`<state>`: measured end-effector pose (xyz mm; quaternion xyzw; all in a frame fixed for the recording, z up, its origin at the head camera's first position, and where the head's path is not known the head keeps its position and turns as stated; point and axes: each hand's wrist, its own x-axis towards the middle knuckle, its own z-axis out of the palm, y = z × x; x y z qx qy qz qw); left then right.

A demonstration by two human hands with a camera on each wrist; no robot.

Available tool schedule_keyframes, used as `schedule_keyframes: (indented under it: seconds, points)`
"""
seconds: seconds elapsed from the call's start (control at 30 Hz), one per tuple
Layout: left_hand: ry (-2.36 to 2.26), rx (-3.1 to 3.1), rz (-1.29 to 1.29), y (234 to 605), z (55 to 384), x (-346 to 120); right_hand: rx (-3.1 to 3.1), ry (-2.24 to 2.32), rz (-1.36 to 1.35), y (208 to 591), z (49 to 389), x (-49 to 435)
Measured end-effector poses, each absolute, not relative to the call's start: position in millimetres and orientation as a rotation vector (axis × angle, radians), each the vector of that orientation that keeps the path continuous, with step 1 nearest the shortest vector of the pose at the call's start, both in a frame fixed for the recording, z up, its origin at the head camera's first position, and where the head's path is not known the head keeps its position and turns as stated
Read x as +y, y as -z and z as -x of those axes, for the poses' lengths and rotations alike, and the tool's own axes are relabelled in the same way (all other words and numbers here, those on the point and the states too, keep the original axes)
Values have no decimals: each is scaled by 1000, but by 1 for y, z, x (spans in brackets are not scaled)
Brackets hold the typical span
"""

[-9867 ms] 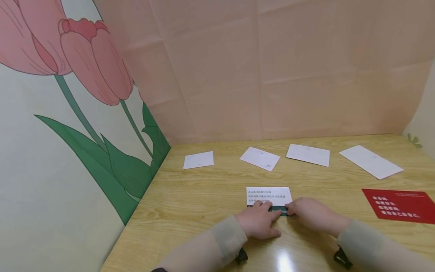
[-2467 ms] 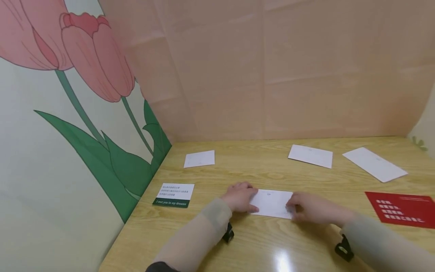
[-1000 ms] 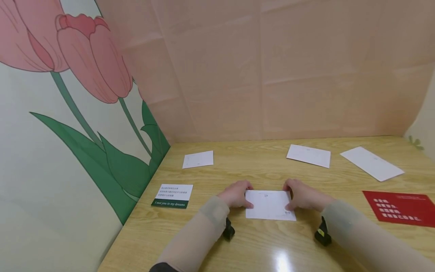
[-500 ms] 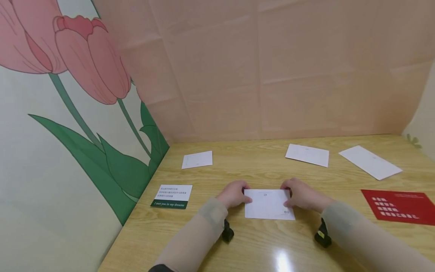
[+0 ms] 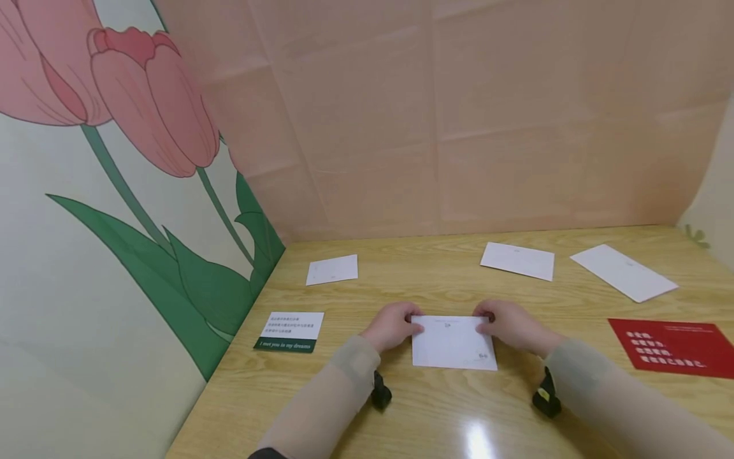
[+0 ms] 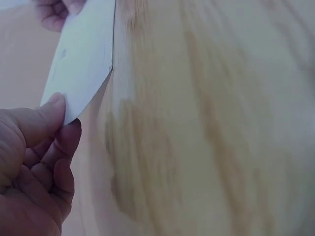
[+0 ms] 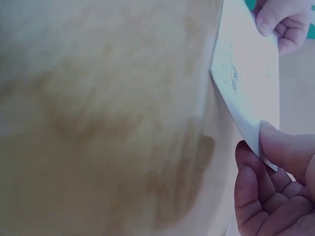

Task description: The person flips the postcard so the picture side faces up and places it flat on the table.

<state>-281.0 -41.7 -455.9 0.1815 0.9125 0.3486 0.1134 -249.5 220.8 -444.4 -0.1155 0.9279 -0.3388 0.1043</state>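
Observation:
A white postcard (image 5: 453, 344) with small printed marks is held at the middle of the table, its plain side facing up. My left hand (image 5: 392, 326) pinches its far left corner between thumb and curled fingers; the left wrist view shows the thumb (image 6: 54, 110) on top of the card. At the far right corner, my right hand (image 5: 513, 326) pinches it the same way, with the thumb (image 7: 278, 145) on the printed face. In both wrist views the far edge is raised off the wood, while the near edge seems to touch the table. The card's underside is hidden.
A white-and-green card (image 5: 289, 331) with lettering lies at the left, and a red card (image 5: 676, 347) at the right. Along the back lie white cards (image 5: 332, 270), (image 5: 518, 261) and a longer white card (image 5: 625, 273). A pink cloth (image 5: 459, 127) hangs behind the table.
Earlier both hands were on the white-and-green card, which now lies at the left. A white postcard from the back row came to the middle; both hands have since shifted to its far corners.

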Motion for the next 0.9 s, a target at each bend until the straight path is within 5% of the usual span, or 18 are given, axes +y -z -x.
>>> schedule_keyframes:
  seconds: [0.9]
  points:
    - [-1131,2692,-671,418,276,-50,2885,1056,527,403,239,223]
